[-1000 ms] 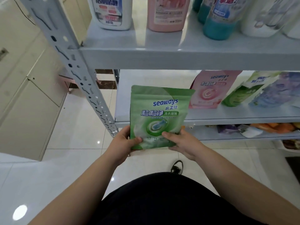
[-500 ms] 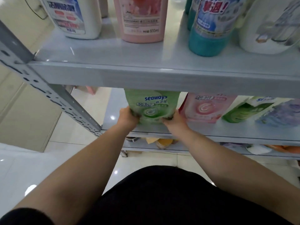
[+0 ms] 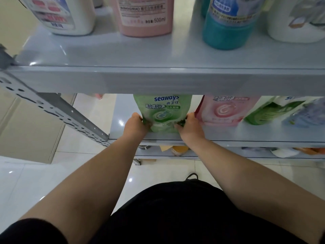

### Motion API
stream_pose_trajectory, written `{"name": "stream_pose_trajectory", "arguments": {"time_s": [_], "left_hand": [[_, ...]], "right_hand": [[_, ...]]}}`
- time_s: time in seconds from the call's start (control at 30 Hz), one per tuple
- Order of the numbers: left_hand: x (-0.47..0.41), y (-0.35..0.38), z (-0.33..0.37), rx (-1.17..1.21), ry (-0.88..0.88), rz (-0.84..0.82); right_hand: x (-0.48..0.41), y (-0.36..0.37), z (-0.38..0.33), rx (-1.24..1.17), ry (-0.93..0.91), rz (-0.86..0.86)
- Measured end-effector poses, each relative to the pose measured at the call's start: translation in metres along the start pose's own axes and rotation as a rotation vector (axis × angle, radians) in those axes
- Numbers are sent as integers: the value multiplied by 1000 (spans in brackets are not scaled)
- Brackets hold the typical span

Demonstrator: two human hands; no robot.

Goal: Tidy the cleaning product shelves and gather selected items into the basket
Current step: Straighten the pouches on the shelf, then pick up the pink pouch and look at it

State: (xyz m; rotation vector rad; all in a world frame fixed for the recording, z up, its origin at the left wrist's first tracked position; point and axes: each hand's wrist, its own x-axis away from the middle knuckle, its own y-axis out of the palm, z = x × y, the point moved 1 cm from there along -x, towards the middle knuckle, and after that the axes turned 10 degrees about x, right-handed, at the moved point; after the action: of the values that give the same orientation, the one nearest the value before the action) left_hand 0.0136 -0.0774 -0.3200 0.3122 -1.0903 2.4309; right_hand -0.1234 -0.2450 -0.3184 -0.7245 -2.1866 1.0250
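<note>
Mid-frame, the left hand and right hand each grasp a lower corner of the green pouch standing on the middle shelf beside the pink pouch, apparently straightening it; next, probably, letting go without toppling it.

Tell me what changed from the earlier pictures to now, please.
The green pouch moved forward, from mid-air in front onto the middle shelf, left of the pink pouch. The left hand and right hand still grip its lower corners. The pink pouch stayed.
</note>
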Motion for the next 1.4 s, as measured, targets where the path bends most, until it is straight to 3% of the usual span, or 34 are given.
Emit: {"name": "stream_pose_trajectory", "arguments": {"time_s": [0.17, 0.33, 0.47, 0.63, 0.7, 0.83, 0.93, 1.13, 1.27, 1.4], "left_hand": [[5, -2, 1, 42, 9, -8], [27, -8, -13, 131, 132, -11], [40, -13, -30, -79, 202, -59], [61, -12, -49, -411, 438, -133], [71, -9, -56, -530, 529, -147], [86, 3, -60, -648, 615, -258], [98, 16, -53, -681, 636, -298], [118, 44, -13, -539, 606, -400], [124, 66, 44, -310, 593, -326], [115, 86, 111, 90, 442, -158]], "right_hand": [[9, 4, -3, -48, 10, 44], [25, 6, 4, -24, 1, 45], [34, 3, 5, -23, -17, 20], [47, -3, 7, -15, -19, 30], [58, -6, 13, 66, -15, 5], [92, -15, 28, 476, -166, -146], [117, -21, 41, 592, -217, -242], [130, -36, 79, 622, -248, -236], [119, -65, 107, 629, -284, -242], [99, -100, 132, 644, -332, -226]]}}
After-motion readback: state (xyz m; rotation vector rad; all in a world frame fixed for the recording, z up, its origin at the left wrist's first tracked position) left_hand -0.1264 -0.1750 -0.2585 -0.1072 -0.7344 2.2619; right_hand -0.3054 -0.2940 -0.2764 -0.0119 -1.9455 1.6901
